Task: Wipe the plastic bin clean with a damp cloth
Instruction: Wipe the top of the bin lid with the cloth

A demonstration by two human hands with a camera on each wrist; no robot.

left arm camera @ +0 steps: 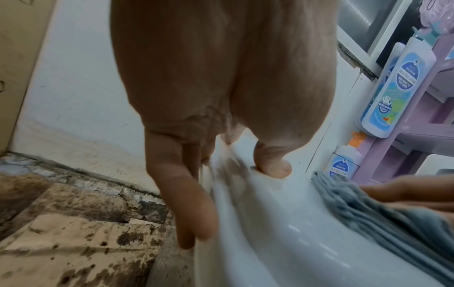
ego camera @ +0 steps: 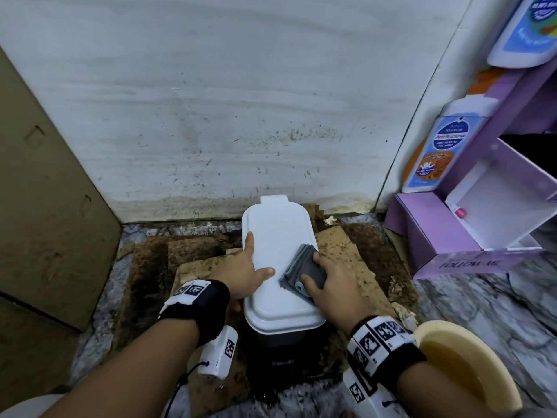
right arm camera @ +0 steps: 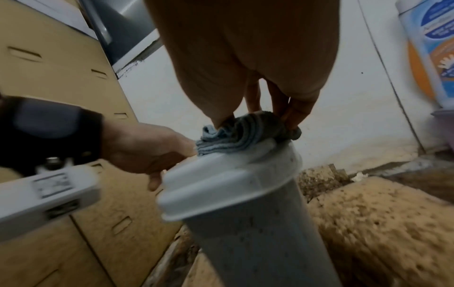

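A plastic bin with a white lid and a grey body stands on the floor against the wall. My left hand grips the lid's left edge, thumb on top and fingers down the side. My right hand pinches a folded grey cloth and holds it on the right side of the lid. In the right wrist view the cloth is bunched between thumb and fingers on the lid. The left wrist view has the cloth lying on the lid.
Stained cardboard sheets lie on the dirty floor around the bin. A tall cardboard panel stands at the left, a marked white wall behind. At the right are a purple rack with soap bottles and a beige basin.
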